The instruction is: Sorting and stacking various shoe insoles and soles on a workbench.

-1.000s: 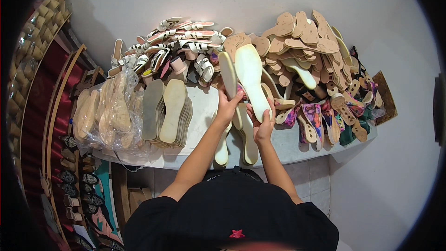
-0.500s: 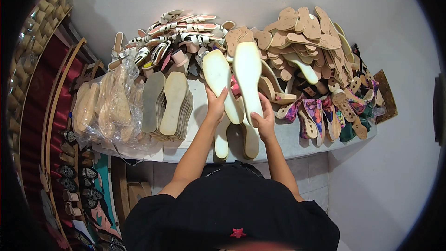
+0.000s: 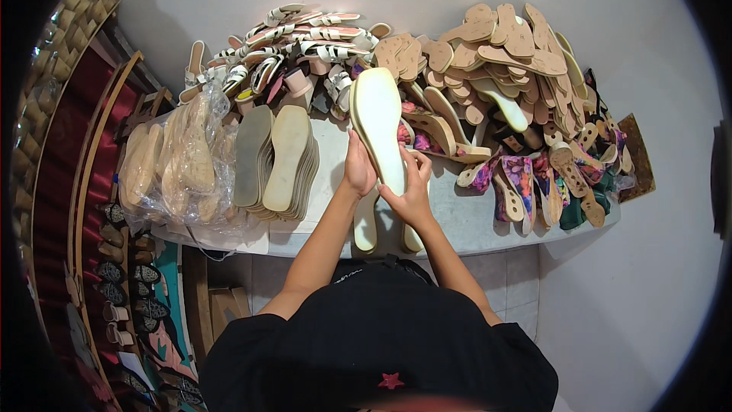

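Observation:
Both hands hold a small stack of pale cream shoe insoles upright over the middle of the table. My left hand lies along the stack's left edge, while my right hand grips its lower right side, thumb across the front. Below them on the table lie more insoles, partly hidden by my hands. Left of my hands stand two stacks side by side, one of grey insoles and one of beige insoles.
A clear plastic bag of light soles sits at the table's left. White strappy sandals are heaped behind, tan insoles at the back right, floral wedge sandals in front of them. A shoe rack stands at far left.
The insoles, held apart in two hands before, are now together in one stack. My right hand has moved left toward my left hand.

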Demonstrator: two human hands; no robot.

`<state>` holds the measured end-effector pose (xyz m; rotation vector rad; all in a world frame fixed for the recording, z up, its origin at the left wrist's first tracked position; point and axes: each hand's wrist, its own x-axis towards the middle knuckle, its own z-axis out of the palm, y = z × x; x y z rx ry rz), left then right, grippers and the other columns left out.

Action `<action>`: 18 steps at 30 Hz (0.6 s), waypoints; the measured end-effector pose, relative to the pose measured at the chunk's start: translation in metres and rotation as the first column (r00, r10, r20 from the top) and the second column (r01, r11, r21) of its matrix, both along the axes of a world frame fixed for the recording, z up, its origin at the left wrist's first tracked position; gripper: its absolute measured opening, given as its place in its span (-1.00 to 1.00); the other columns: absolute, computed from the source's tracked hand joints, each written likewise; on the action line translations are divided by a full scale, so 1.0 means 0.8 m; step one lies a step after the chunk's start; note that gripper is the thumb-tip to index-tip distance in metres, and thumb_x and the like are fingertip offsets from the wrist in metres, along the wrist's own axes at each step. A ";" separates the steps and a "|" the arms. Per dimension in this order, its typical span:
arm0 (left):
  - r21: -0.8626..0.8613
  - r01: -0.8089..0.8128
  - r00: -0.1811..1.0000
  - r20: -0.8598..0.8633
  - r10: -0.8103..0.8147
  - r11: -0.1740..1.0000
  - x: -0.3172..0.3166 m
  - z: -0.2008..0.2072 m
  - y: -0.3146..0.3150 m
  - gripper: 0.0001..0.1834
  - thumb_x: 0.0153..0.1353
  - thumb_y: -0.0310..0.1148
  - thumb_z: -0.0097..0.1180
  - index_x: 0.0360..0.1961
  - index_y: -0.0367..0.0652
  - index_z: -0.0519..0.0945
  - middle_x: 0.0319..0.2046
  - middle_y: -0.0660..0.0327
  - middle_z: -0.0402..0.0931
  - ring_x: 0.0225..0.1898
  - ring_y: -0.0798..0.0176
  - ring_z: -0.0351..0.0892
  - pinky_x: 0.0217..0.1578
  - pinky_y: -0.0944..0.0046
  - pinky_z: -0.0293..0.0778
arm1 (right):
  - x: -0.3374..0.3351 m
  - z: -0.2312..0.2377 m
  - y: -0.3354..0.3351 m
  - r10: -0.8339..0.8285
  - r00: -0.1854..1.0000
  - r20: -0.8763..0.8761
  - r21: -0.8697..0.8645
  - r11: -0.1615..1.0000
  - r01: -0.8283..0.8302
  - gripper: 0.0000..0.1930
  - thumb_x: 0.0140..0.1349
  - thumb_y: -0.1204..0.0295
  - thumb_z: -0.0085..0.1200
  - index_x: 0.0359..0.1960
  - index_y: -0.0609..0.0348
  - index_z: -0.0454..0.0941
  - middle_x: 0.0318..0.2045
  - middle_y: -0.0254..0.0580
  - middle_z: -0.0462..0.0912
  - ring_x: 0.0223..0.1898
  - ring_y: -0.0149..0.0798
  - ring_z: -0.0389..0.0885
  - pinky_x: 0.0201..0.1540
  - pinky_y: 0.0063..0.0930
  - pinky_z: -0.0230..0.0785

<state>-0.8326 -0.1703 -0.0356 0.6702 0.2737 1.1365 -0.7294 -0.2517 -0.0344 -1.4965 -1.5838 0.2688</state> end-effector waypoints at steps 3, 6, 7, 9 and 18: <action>-0.010 -0.008 1.000 -0.022 0.007 1.000 -0.001 0.008 -0.004 -0.26 0.26 0.18 -0.65 0.11 -0.28 0.20 -0.11 0.06 0.41 -0.10 0.16 0.44 -0.02 0.19 0.35 | 0.006 -0.007 0.005 0.097 0.992 -0.087 0.032 0.995 -0.094 -0.22 -0.23 0.34 0.22 0.13 0.19 0.20 -0.01 0.03 0.16 0.07 -0.01 0.14 0.14 -0.18 0.03; -0.040 0.000 0.999 -0.032 -0.001 0.999 -0.002 0.006 -0.003 -0.26 0.26 0.18 -0.64 0.07 -0.28 0.24 -0.15 0.05 0.43 -0.13 0.16 0.46 -0.05 0.18 0.37 | 0.005 -0.007 0.005 0.126 0.986 -0.112 0.032 0.992 -0.123 -0.24 -0.23 0.35 0.22 0.13 0.19 0.22 -0.02 0.02 0.17 0.07 -0.02 0.15 0.14 -0.20 0.02; -0.014 0.017 0.999 -0.035 -0.017 1.000 -0.003 0.001 0.000 -0.26 0.25 0.18 -0.63 0.11 -0.28 0.20 -0.08 0.03 0.39 -0.09 0.10 0.44 -0.01 0.14 0.34 | 0.005 -0.010 0.007 0.129 0.983 -0.129 0.045 0.991 -0.124 -0.24 -0.22 0.35 0.21 0.13 0.19 0.23 -0.02 0.02 0.18 0.07 -0.03 0.15 0.14 -0.21 0.03; 0.010 0.033 0.999 -0.038 -0.033 0.999 -0.003 -0.004 0.004 -0.25 0.25 0.19 -0.61 0.15 -0.28 0.16 -0.02 0.00 0.36 -0.05 0.05 0.42 0.03 0.09 0.31 | 0.006 -0.010 0.008 0.132 0.980 -0.147 0.056 0.991 -0.125 -0.25 -0.22 0.35 0.21 0.13 0.18 0.23 -0.02 0.02 0.19 0.07 -0.03 0.15 0.14 -0.22 0.03; -0.026 -0.001 1.000 -0.022 0.001 1.000 0.001 0.007 -0.002 -0.33 0.29 0.12 -0.63 0.09 -0.24 0.22 -0.12 0.07 0.41 -0.10 0.17 0.44 -0.06 0.15 0.41 | 0.013 -0.010 0.007 0.166 0.969 -0.185 0.047 0.986 -0.159 -0.27 -0.18 0.35 0.20 0.12 0.19 0.21 -0.01 0.01 0.21 0.08 -0.04 0.18 0.15 -0.22 0.03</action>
